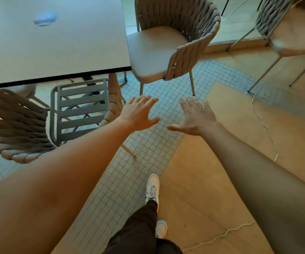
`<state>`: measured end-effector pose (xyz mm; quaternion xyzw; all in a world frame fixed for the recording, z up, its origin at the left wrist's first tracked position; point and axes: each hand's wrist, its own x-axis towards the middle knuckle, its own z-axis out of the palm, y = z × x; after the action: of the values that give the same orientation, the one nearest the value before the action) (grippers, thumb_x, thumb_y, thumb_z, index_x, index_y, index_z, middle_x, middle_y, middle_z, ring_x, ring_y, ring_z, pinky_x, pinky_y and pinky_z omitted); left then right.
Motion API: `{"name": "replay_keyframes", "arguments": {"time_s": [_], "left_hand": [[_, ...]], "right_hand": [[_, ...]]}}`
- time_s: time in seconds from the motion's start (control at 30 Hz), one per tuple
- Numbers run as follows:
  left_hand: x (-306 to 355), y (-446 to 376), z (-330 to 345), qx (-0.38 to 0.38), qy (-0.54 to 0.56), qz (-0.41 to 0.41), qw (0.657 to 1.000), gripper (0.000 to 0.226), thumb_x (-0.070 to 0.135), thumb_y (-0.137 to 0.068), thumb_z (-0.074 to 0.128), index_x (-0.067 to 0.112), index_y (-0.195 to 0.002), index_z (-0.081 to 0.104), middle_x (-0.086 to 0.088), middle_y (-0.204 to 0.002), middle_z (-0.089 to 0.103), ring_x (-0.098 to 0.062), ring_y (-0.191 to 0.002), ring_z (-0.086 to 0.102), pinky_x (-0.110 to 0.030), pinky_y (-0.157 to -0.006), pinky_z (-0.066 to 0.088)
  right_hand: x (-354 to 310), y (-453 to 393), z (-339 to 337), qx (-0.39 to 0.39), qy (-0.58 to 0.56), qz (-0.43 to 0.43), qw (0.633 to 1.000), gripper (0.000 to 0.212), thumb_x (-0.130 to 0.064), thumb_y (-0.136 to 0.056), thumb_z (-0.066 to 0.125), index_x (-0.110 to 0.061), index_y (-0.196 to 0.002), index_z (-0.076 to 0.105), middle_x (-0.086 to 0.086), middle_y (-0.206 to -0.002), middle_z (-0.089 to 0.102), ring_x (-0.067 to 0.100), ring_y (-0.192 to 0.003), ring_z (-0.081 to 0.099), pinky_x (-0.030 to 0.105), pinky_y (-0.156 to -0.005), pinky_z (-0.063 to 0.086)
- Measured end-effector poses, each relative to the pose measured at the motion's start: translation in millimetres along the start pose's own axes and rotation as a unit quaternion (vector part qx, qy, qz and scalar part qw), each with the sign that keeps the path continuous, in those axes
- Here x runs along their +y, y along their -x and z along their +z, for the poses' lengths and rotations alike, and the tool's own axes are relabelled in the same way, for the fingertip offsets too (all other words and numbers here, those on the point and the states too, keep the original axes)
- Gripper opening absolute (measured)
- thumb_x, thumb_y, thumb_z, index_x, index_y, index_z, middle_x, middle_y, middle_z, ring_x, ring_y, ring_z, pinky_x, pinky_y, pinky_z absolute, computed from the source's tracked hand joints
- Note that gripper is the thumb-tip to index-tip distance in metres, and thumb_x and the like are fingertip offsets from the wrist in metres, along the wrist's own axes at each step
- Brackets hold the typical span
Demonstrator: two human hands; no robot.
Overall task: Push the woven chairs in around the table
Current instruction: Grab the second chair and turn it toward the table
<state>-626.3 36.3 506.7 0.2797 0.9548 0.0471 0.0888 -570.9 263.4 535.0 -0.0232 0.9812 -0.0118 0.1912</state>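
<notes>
A beige woven chair [168, 46] stands at the right side of the pale table [60, 44], turned at an angle, its seat edge partly under the tabletop corner. A second woven chair [18, 125] sits at the table's near side on the left, its back toward me. My left hand [140, 112] and my right hand [195, 118] are stretched out side by side above the tiled floor, fingers spread, holding nothing. Both hover short of the angled chair's front legs, not touching it.
A grey slatted metal chair [82, 107] stands under the table's near edge. Another woven chair [290, 28] is at the far right by a glass wall. A white cable [263, 123] trails over the wooden floor. My leg and white shoe [152, 189] step forward below.
</notes>
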Motion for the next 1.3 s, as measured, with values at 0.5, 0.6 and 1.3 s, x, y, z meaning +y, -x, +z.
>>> {"name": "replay_keyframes", "arguments": {"time_s": [0.5,0.6,1.3], "left_hand": [[-6,-146,-29,0.017,0.017,-0.005,1.000,0.082,0.073,-0.089,0.047,0.028,-0.156,0.028,-0.006,-0.161,0.036,-0.029,-0.146,0.035,-0.051,-0.120,0.026],[4,-175,-32,0.011,0.009,-0.003,1.000,0.082,0.073,-0.090,0.046,0.028,-0.157,0.027,-0.006,-0.161,0.035,-0.029,-0.147,0.034,-0.050,-0.122,0.024],[116,-352,-33,0.019,0.056,-0.143,0.988,0.077,0.068,-0.091,0.051,0.029,-0.154,0.030,-0.007,-0.159,0.037,-0.031,-0.145,0.035,-0.050,-0.120,0.026]], "right_hand": [[80,-111,-51,0.021,-0.015,0.002,1.000,0.123,-0.096,-0.073,0.041,-0.024,-0.164,-0.003,0.010,-0.172,0.003,0.028,-0.158,-0.001,0.056,-0.125,0.000],[105,-128,-59,0.021,-0.018,-0.005,1.000,0.124,-0.096,-0.073,0.041,-0.024,-0.164,-0.004,0.010,-0.172,0.001,0.027,-0.158,-0.002,0.056,-0.125,0.000],[298,-275,-103,0.014,0.017,-0.147,0.989,0.127,-0.094,-0.074,0.045,-0.023,-0.162,-0.014,0.011,-0.172,0.003,0.028,-0.158,0.001,0.054,-0.125,-0.002]]}}
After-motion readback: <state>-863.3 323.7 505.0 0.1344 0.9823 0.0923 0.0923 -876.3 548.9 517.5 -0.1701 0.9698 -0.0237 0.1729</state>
